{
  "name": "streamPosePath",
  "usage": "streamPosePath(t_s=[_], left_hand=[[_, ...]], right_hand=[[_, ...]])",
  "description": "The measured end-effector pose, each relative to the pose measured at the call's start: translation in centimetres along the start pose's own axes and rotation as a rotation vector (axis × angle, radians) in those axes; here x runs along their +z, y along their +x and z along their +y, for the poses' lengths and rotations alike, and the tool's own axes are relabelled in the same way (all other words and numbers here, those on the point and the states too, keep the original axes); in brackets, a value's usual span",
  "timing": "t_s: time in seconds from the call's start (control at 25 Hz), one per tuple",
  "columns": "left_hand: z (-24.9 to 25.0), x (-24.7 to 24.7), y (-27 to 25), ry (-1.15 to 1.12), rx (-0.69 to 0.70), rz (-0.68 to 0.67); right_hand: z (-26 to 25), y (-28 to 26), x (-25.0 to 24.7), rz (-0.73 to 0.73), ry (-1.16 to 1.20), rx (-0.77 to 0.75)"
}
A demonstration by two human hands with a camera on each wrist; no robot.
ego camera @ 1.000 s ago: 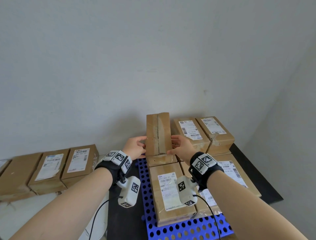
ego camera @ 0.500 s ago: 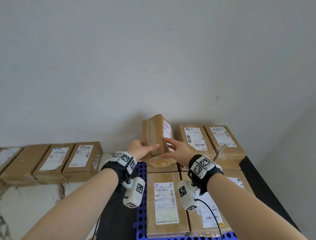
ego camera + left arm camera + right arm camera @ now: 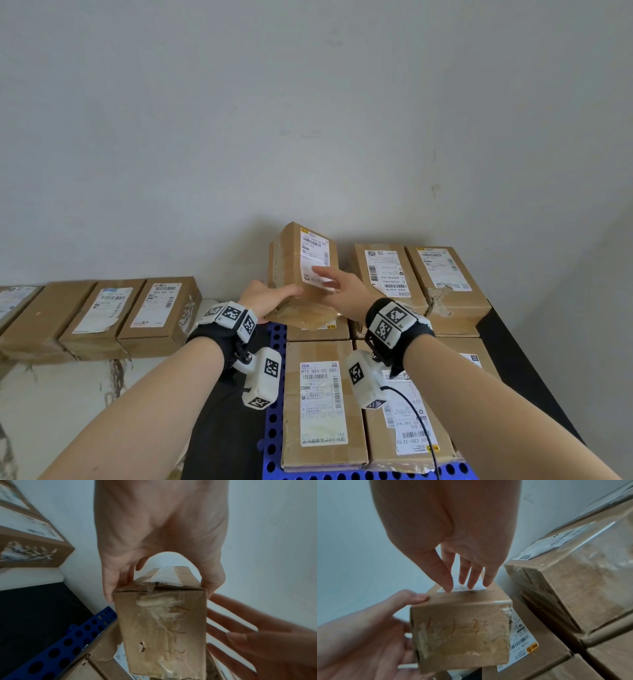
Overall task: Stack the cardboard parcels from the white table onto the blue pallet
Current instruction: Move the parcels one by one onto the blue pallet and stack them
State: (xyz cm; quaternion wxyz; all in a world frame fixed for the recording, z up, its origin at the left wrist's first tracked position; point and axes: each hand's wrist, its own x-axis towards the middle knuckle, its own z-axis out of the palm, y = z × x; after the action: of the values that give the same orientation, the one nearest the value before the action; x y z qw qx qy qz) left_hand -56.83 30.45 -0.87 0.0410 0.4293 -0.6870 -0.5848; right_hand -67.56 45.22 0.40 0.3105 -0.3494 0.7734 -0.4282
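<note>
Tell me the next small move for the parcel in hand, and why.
Probably roll the tilted parcel label-up and lower it onto the back-left parcel beneath it. The left hand has a grip on its edge, the right hand lies flat on the label, and the neighbouring stack is already two high.

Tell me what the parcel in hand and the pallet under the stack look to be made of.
Held parcel: brown corrugated cardboard, matte, scuffed, under glossy clear tape, with a white paper label. Blue pallet: likely moulded plastic, going by its uniform colour and regular round holes.
</note>
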Motion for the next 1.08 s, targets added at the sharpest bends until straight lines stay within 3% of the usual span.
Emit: streamPosePath(t_s=[0.2, 0.4, 0.76, 1.08], left_hand=[[-1.1, -0.5, 0.6, -0.222, -0.044, -0.063], [-2.0, 0.8, 0.7, -0.33, -0.058, -0.137], [-4.1, 2.7, 2.0, -0.206, -0.051, -0.224], [-4.1, 3.2, 2.3, -0.251, -0.015, -0.188]], right_hand=[[1.6, -0.3, -2.1, 0.179, -0.007, 0.03], [3.3, -1.1, -1.8, 0.245, 0.038, 0.061], [4.8, -2.9, -0.4, 0.278, -0.135, 0.074], [5.2, -3.7, -1.2, 0.302, -0.456, 0.007]])
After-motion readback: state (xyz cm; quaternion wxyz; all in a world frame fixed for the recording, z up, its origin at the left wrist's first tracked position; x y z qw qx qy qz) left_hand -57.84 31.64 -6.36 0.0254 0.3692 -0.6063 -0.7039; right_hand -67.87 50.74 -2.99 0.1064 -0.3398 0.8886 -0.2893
